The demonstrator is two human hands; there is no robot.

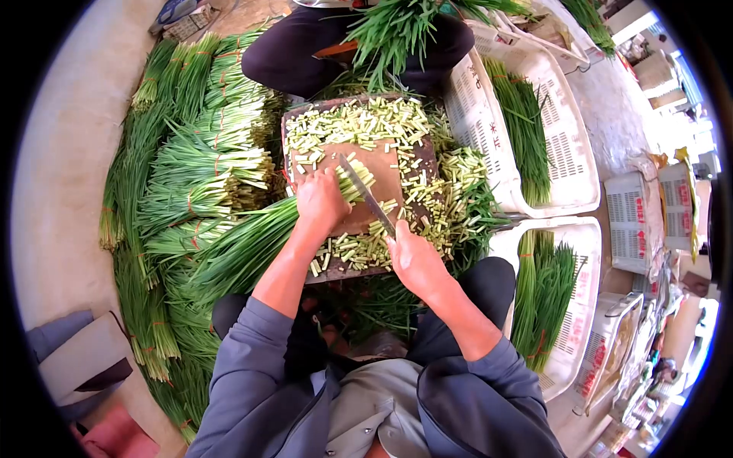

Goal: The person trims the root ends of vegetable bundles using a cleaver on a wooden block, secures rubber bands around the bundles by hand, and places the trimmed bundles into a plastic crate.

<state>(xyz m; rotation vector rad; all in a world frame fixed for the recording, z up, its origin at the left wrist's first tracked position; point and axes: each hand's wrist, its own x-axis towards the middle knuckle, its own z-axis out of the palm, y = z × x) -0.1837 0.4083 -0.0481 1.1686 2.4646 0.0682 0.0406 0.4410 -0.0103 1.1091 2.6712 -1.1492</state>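
Note:
My left hand [321, 200] is closed around a bunch of garlic chives [248, 243], its pale stem ends pointing up and right over the cutting board [366, 217]. The long leaves trail down to the left. My right hand [416, 263] grips a knife [368, 196], whose long narrow blade lies across the pale stem ends. Short cut stem pieces [359, 122] are scattered over the board, thickest along its far and right edges.
Several tied chive bundles [214, 164] are stacked to the left. On the right, a far white crate [569, 153] and a near white crate [584, 282] hold chives. Opposite sits another person [282, 57] in dark trousers, with chives above the lap.

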